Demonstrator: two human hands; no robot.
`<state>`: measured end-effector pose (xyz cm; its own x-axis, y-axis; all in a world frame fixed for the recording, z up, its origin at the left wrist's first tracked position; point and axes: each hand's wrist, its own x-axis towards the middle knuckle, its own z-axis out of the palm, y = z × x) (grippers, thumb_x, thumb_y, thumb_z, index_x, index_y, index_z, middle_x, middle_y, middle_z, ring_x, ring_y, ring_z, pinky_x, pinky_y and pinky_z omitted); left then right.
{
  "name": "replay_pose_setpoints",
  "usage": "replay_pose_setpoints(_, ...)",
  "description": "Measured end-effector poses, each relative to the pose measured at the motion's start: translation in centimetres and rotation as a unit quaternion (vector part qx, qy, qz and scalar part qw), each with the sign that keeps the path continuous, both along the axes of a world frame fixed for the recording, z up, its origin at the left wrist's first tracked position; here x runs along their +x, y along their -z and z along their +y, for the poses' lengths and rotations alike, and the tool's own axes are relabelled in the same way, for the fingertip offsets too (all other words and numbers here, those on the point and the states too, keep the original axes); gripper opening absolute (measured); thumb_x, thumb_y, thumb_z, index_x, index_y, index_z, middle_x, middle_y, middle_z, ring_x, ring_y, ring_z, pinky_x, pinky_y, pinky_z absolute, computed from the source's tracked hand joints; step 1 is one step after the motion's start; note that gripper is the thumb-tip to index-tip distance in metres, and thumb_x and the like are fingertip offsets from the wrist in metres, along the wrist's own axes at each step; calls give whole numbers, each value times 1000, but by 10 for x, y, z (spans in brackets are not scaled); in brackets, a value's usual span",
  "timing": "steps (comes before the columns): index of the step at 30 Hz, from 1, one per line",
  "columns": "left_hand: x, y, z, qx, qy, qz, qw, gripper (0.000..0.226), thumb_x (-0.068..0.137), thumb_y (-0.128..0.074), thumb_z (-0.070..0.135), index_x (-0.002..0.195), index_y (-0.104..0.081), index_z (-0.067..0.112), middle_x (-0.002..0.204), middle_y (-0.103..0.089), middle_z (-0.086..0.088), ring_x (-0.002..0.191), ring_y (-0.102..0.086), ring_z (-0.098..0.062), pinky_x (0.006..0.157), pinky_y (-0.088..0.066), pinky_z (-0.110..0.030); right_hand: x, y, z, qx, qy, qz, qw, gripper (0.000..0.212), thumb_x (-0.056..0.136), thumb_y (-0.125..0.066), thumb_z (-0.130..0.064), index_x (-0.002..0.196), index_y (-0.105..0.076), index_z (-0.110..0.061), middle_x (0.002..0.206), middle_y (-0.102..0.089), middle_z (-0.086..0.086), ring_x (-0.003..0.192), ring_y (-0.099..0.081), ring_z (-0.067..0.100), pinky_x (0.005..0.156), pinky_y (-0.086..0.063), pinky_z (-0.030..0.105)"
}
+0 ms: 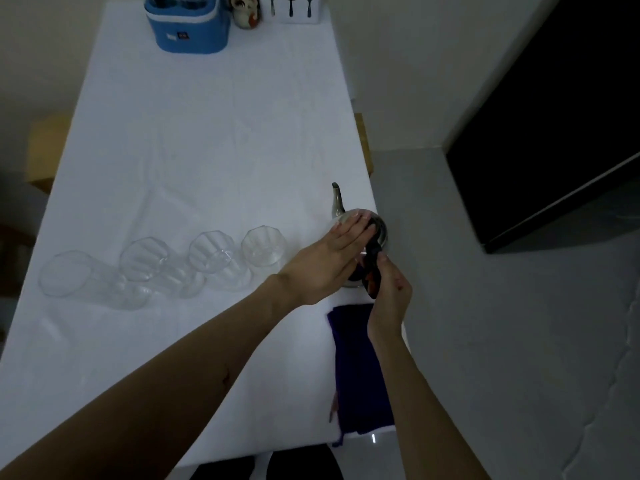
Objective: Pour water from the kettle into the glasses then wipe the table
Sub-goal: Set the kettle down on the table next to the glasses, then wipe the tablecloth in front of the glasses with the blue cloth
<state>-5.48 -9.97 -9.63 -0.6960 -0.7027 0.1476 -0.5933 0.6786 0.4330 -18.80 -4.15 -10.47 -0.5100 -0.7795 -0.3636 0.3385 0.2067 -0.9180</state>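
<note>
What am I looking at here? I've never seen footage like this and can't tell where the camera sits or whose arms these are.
The camera is worn on a person's head and looks forward and down, so the two bare arms reaching in from below are the wearer's own. There is only this one view. A white table stretches ahead. The left hand lies flat on top of a metal kettle, and the right hand grips its dark handle. Left of the kettle stand four clear glasses in a row; they look empty. A dark purple cloth lies near the table's right edge. At the far end sit a blue container and a cutlery holder.
</note>
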Motion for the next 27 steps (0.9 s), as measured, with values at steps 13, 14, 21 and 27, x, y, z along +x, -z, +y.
replay_pose_setpoints(13,51,61,161,58,-175,71,980,56,98,-40,1,151,-20,-1,162,-11,-15,151,-1,-28,122,-9,-42,16,103,123,109,-279,660,689,53,89,-63,-32,141,-58,-23,151,-49,18,132,-43,50,98,-38,69)
replay_pose_setpoints(14,60,69,178,68,-192,66,977,55,99,-39,2,151,-21,0,162,-11,-14,151,-1,-27,122,-8,-41,15,104,118,118,-264,654,699,55,85,-71,-17,138,-61,-22,150,-51,18,128,-44,52,93,-39,71)
replay_pose_setpoints(21,120,100,252,114,-259,36,958,51,100,-27,15,149,-27,-1,160,-18,-15,151,-8,-26,122,-4,-33,35,82,109,22,-191,631,752,51,78,-72,10,124,-67,-13,139,-59,15,110,-48,40,85,-48,61)
replay_pose_setpoints(27,166,112,284,86,-290,-18,953,52,102,-25,19,151,-22,-1,161,-15,-14,151,-8,-26,122,-7,-37,111,89,167,2,-319,656,685,50,94,-45,-35,141,-57,-22,150,-52,9,125,-44,34,89,-48,56)
